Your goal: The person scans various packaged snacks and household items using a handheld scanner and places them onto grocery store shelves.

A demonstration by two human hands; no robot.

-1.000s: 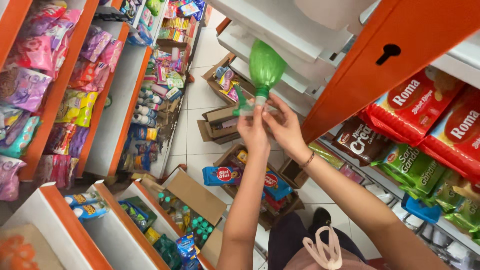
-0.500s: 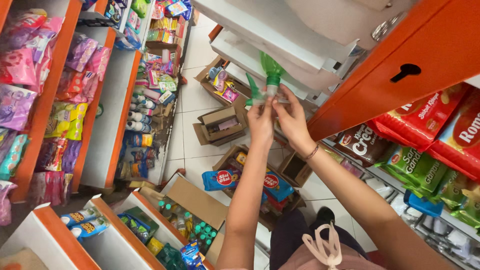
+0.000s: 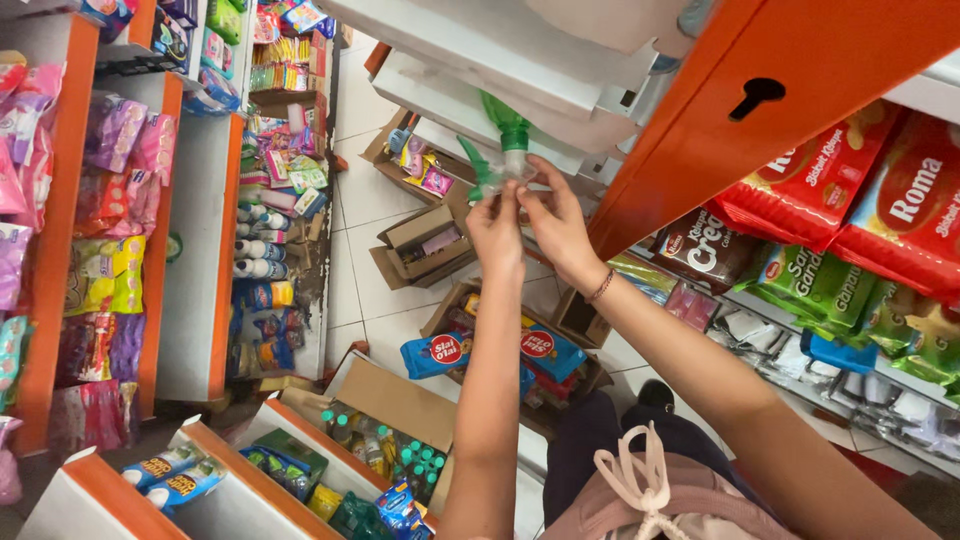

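Both your hands are raised in front of you, up by the white shelf (image 3: 560, 95) at the far middle of the view. Your left hand (image 3: 495, 225) and your right hand (image 3: 555, 225) sit side by side, fingertips pinched together around the bottom of a small clear bottle with a green cap (image 3: 512, 150). So both are grasping the bottle, neither is released. The bottle stands roughly upright above your knuckles, its green top just under the edge of the shelf and just left of the orange upright (image 3: 760, 120).

What could go wrong from here, as a judgement: your grip is only a fingertip pinch low on the bottle, so it is top-heavy in your hands. If the cap catches the shelf lip, the bottle could tip out of the pinch. A drop would land on the tiled floor (image 3: 370, 260) or among the open cardboard boxes (image 3: 420, 240) directly below.

The orange upright is close to your right wrist; a sideways move there could knock your hand and loosen the hold. The red biscuit packs (image 3: 880, 200) on the right shelf are well apart from the bottle and look safe.
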